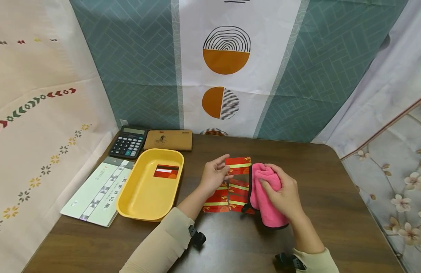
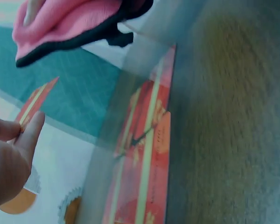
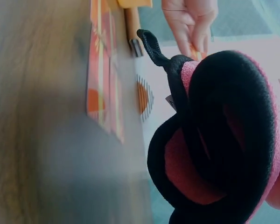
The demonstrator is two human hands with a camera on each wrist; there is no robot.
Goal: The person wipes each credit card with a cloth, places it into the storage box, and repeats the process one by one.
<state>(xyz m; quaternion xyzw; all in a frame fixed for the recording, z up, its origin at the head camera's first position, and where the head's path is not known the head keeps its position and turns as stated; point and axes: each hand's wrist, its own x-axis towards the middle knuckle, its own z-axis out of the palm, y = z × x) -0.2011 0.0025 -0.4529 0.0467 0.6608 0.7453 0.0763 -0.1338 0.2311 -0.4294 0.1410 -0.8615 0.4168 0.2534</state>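
My left hand [image 1: 213,176] pinches a red card [image 1: 238,161] with a pale yellow stripe between thumb and fingers, raised above the table. A folded pink cloth [image 1: 265,191] with black edging and a black loop is gripped by my right hand [image 1: 284,193]. In the head view the cloth's edge meets the held card's right end. Below the hands, several similar red cards [image 1: 216,205] lie close together on the table. The right wrist view shows the cloth's rolled folds [image 3: 196,172], with the left hand [image 3: 191,18] beyond them.
A yellow tray [image 1: 142,197] at the left has a red card [image 1: 166,171] with a black and a white band in it. Beside it lie a pale green booklet [image 1: 97,193] and a black calculator [image 1: 128,142]. A tan wallet [image 1: 172,140] is behind. Fabric hangs along the table's back.
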